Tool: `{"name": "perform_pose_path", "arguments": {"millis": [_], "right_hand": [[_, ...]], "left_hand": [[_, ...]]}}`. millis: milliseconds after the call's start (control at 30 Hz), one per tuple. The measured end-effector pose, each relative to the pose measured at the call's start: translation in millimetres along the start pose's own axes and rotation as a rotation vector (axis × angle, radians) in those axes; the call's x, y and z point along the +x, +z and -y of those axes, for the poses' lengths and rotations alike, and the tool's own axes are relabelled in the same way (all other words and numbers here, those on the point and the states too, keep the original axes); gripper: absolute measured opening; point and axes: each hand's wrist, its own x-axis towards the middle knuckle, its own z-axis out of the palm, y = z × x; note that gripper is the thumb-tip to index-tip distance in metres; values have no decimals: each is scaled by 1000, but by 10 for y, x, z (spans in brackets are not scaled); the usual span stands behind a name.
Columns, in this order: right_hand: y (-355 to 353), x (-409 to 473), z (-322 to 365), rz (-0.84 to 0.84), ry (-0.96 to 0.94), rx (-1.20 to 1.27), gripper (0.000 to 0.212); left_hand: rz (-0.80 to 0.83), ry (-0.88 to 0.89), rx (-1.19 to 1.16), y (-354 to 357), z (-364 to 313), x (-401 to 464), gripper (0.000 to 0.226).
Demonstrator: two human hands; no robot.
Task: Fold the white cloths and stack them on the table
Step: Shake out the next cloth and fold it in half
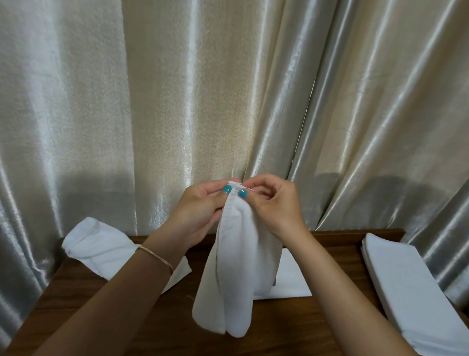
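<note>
Head view: we note both hands raised together above the worktop (pixel 159 337), pinching the top edge of one white cloth (pixel 237 268). Left hand (pixel 199 211): thumb and fingers curled, nipping the cloth's upper corner from the left; teal-painted thumbnail visible at the hem. Right hand (pixel 274 203): fingers curled inward, thumb pressed to the same hem from the right, second teal nail just beside the first. The two pinch points almost touch. We cannot make out the fingertips behind the cloth; fabric hides them.

The held cloth hangs doubled lengthwise, two rounded lobes at its lower end, clear of the wood as far as we can tell. It covers the middle of a flat cloth (pixel 292 280) lying on the worktop behind it; only that cloth's right part shows.

A thin bracelet (pixel 155 256) sits on the left wrist. The left forearm crosses over a crumpled cloth pile (pixel 96 242) at the worktop's left rear corner, hiding its near end.

Right side: a folded stack (pixel 415 293) of white cloths, its near corner cut off by the frame edge. Layer count not readable.

Behind everything, a pale satin curtain (pixel 178 89) fills the background.
</note>
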Motion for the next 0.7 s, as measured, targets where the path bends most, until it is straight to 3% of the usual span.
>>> {"name": "perform_pose_path", "arguments": {"millis": [267, 700], "right_hand": [[-24, 3, 26, -4, 25, -61, 13], [-62, -5, 5, -28, 124, -7, 18]], "left_hand": [[32, 49, 179, 28, -30, -57, 24], [79, 14, 211, 23, -92, -96, 23]]}}
